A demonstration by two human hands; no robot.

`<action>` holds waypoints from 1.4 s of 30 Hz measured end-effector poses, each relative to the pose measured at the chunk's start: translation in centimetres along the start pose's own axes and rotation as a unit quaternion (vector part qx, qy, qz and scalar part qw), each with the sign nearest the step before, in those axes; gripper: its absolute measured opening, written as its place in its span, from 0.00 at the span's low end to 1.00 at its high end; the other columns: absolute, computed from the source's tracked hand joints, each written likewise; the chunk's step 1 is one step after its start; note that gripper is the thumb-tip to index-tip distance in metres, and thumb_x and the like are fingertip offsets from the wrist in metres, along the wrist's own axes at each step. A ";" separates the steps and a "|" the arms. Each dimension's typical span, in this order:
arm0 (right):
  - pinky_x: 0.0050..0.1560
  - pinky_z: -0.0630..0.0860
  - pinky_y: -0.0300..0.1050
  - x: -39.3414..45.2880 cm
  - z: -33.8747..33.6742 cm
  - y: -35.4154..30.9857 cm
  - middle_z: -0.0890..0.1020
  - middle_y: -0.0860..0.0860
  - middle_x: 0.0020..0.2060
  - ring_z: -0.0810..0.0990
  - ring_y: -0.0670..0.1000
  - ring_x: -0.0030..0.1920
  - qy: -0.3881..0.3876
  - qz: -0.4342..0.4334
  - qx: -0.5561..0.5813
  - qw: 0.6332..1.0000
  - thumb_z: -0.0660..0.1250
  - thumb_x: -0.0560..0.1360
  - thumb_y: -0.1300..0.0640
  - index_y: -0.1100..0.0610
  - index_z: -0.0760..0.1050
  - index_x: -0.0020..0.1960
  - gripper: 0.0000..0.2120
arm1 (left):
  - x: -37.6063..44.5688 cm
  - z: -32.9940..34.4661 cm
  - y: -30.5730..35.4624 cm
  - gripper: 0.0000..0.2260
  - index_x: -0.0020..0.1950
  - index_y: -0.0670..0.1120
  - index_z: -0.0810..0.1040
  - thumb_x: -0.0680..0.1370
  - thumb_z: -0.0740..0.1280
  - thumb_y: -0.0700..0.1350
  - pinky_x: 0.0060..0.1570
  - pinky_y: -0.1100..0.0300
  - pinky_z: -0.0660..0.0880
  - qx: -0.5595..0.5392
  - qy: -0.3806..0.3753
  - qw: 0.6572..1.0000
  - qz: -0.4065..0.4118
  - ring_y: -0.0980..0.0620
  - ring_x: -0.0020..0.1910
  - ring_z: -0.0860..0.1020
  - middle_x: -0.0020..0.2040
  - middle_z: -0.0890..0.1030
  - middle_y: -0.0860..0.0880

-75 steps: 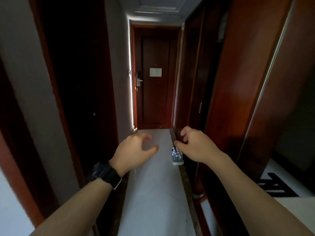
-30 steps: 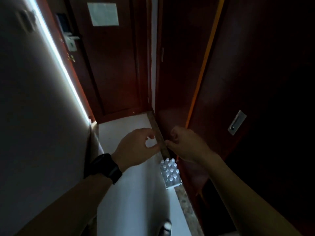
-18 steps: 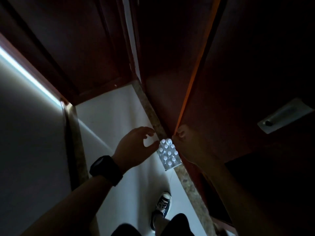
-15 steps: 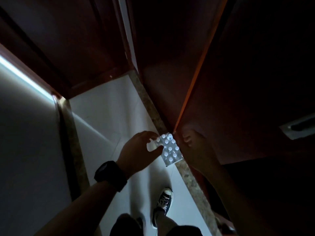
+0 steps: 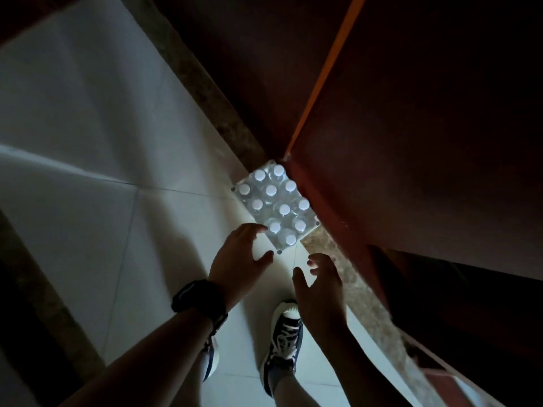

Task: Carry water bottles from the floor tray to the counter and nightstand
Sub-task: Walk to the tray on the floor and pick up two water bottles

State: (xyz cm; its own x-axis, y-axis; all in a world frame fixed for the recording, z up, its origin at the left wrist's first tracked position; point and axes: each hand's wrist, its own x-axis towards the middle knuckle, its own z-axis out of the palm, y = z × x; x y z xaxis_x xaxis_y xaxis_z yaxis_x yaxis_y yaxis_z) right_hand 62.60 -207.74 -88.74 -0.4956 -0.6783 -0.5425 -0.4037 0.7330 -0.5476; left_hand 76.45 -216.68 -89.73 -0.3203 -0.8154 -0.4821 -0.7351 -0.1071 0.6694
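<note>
A dim hallway floor is seen from directly above, looking down past two bare forearms. Just right of the frame's centre, a clear tray (image 5: 313, 227) of water bottles (image 5: 270, 190) is set on the pale tiled floor (image 5: 88, 142), its right edge touching or just beside the base of a dark reddish wooden panel (image 5: 411, 127) that fills the upper right of the frame. Ten white caps can be counted, packed closely in rows; the bottle bodies beneath them are barely made out through the clear plastic. A speckled stone border strip (image 5: 205, 92) runs diagonally along the foot of the panel, from the top centre down to the lower right. Below the tray, in the lower middle of the frame, the left hand (image 5: 238, 259) is held over the tray's near corner with fingers loosely spread and slightly bent, fingertips close to the nearest cap; whether contact is made cannot be told, and nothing is grasped. A black wristwatch (image 5: 199, 299) is worn on that wrist. To its right, the right hand (image 5: 320, 283) is held with fingers spread and relaxed, well short of the tray, with nothing in it. A dark lace-up sneaker (image 5: 283, 339) with a white toe cap is seen on the tiles beneath the right forearm, and part of a second shoe (image 5: 212, 359) is visible under the left forearm.
</note>
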 end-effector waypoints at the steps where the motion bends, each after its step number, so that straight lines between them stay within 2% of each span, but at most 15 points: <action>1: 0.53 0.73 0.44 1.9 2.2 1.8 0.80 0.52 0.55 0.79 0.53 0.55 0.014 0.016 0.007 1.000 0.70 0.75 0.56 0.58 0.74 0.61 0.16 | 2.2 2.0 -2.1 0.21 0.65 0.47 0.75 0.73 0.72 0.44 0.60 0.53 0.75 0.008 -0.008 1.000 0.002 0.49 0.61 0.76 0.62 0.77 0.51; 4: 0.55 0.73 0.46 7.7 8.7 6.6 0.80 0.53 0.56 0.78 0.54 0.57 0.054 0.048 0.037 0.997 0.72 0.73 0.57 0.58 0.74 0.62 0.19 | 8.3 7.9 -7.9 0.24 0.68 0.46 0.72 0.73 0.72 0.43 0.61 0.66 0.65 0.044 -0.033 0.998 0.023 0.49 0.67 0.72 0.68 0.75 0.50; 6: 0.57 0.74 0.47 11.2 12.7 9.2 0.78 0.51 0.56 0.77 0.54 0.56 0.070 0.058 0.072 0.993 0.74 0.71 0.58 0.57 0.73 0.63 0.22 | 11.4 11.4 -11.5 0.26 0.70 0.47 0.70 0.74 0.72 0.44 0.60 0.68 0.62 0.055 -0.048 0.996 0.043 0.51 0.68 0.71 0.70 0.73 0.51; 10: 0.54 0.73 0.43 15.7 18.6 12.9 0.78 0.47 0.54 0.77 0.49 0.53 0.132 0.069 0.119 0.982 0.78 0.66 0.57 0.53 0.72 0.61 0.27 | 15.3 16.4 -17.2 0.29 0.70 0.49 0.68 0.72 0.74 0.43 0.57 0.66 0.67 0.035 -0.035 0.997 0.061 0.52 0.65 0.73 0.68 0.73 0.51; 15: 0.55 0.77 0.53 18.2 22.6 14.6 0.82 0.50 0.58 0.80 0.54 0.55 0.191 0.108 0.146 0.965 0.81 0.63 0.50 0.46 0.66 0.65 0.35 | 18.0 19.0 -20.1 0.27 0.63 0.54 0.71 0.67 0.77 0.52 0.51 0.64 0.69 0.018 0.011 0.997 0.079 0.55 0.58 0.74 0.60 0.79 0.56; 19: 0.50 0.78 0.52 18.2 22.6 14.6 0.84 0.51 0.51 0.82 0.56 0.51 0.212 0.117 0.140 0.960 0.81 0.62 0.48 0.48 0.70 0.62 0.33 | 18.4 18.8 -20.4 0.26 0.59 0.53 0.75 0.65 0.77 0.57 0.47 0.59 0.74 0.052 0.039 0.992 0.109 0.51 0.52 0.77 0.53 0.82 0.55; 22: 0.51 0.78 0.53 16.3 20.5 13.4 0.84 0.50 0.50 0.82 0.56 0.50 0.203 0.097 0.131 0.966 0.80 0.62 0.47 0.45 0.70 0.59 0.30 | 16.7 16.9 -19.2 0.27 0.60 0.53 0.74 0.65 0.76 0.58 0.47 0.59 0.74 0.049 0.032 0.992 0.116 0.50 0.52 0.77 0.54 0.81 0.56; 25: 0.51 0.78 0.52 13.6 16.0 10.1 0.84 0.46 0.48 0.82 0.53 0.48 0.179 0.048 0.137 0.973 0.81 0.61 0.49 0.43 0.69 0.56 0.29 | 14.0 12.7 -15.6 0.27 0.61 0.54 0.73 0.65 0.75 0.58 0.49 0.61 0.72 0.029 0.029 0.991 0.131 0.50 0.51 0.77 0.56 0.81 0.55; 28: 0.51 0.77 0.44 10.0 9.6 4.9 0.83 0.41 0.47 0.81 0.44 0.49 0.136 0.005 0.169 0.976 0.81 0.61 0.49 0.42 0.73 0.57 0.29 | 10.5 6.4 -10.1 0.29 0.62 0.52 0.75 0.63 0.76 0.58 0.48 0.73 0.66 0.005 0.041 0.990 0.131 0.54 0.50 0.77 0.55 0.80 0.57; 30: 0.52 0.77 0.44 7.3 4.4 0.2 0.84 0.40 0.46 0.81 0.42 0.50 0.113 -0.009 0.214 0.970 0.81 0.60 0.48 0.38 0.73 0.55 0.28 | 7.7 1.0 -5.0 0.30 0.63 0.53 0.75 0.62 0.75 0.59 0.52 0.72 0.71 -0.049 0.027 0.992 0.110 0.55 0.50 0.78 0.54 0.80 0.59; 33: 0.51 0.81 0.57 3.4 -3.8 -7.5 0.85 0.41 0.45 0.84 0.46 0.46 0.084 -0.047 0.286 0.953 0.77 0.56 0.47 0.36 0.75 0.50 0.24 | 3.4 -7.7 4.1 0.29 0.61 0.55 0.76 0.62 0.76 0.58 0.55 0.57 0.77 -0.132 0.004 0.986 0.104 0.56 0.52 0.81 0.52 0.84 0.56; 36: 0.47 0.81 0.55 -1.3 -12.2 -15.4 0.86 0.47 0.42 0.85 0.49 0.44 0.042 -0.099 0.375 0.921 0.77 0.56 0.55 0.42 0.79 0.48 0.22 | -1.3 -16.2 13.9 0.26 0.58 0.51 0.77 0.62 0.78 0.53 0.50 0.64 0.78 -0.205 0.007 0.970 0.128 0.59 0.49 0.83 0.50 0.85 0.56; 38: 0.47 0.81 0.52 -4.9 -18.5 -21.4 0.86 0.50 0.43 0.85 0.52 0.46 0.013 -0.130 0.428 0.894 0.77 0.58 0.60 0.48 0.79 0.50 0.22 | -4.5 -21.7 20.9 0.25 0.58 0.51 0.77 0.63 0.78 0.47 0.48 0.64 0.77 -0.266 -0.008 0.952 0.151 0.57 0.49 0.84 0.50 0.86 0.53; 41: 0.55 0.77 0.72 -11.1 -27.0 -29.2 0.82 0.63 0.53 0.81 0.68 0.55 -0.048 -0.165 0.474 0.863 0.74 0.63 0.56 0.55 0.76 0.59 0.24 | -9.9 -29.4 30.8 0.20 0.55 0.56 0.79 0.64 0.75 0.47 0.48 0.57 0.78 -0.298 -0.014 0.931 0.208 0.51 0.49 0.84 0.47 0.85 0.50; 42: 0.56 0.75 0.74 -13.4 -29.7 -31.7 0.81 0.64 0.55 0.80 0.70 0.56 -0.059 -0.172 0.490 0.853 0.73 0.64 0.55 0.56 0.75 0.61 0.26 | -12.0 -31.5 33.9 0.18 0.53 0.55 0.80 0.65 0.74 0.47 0.48 0.54 0.78 -0.308 -0.010 0.925 0.224 0.48 0.48 0.83 0.46 0.85 0.48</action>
State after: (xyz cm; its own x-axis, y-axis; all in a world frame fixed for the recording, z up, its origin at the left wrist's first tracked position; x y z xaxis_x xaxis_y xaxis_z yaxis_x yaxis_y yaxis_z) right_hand 59.21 -220.32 -45.23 -0.3724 -0.8876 -0.2712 0.3551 0.1337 -0.9252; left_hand 74.27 -228.43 -43.42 -0.5262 -0.8462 -0.0844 -0.0487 -0.0691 0.9964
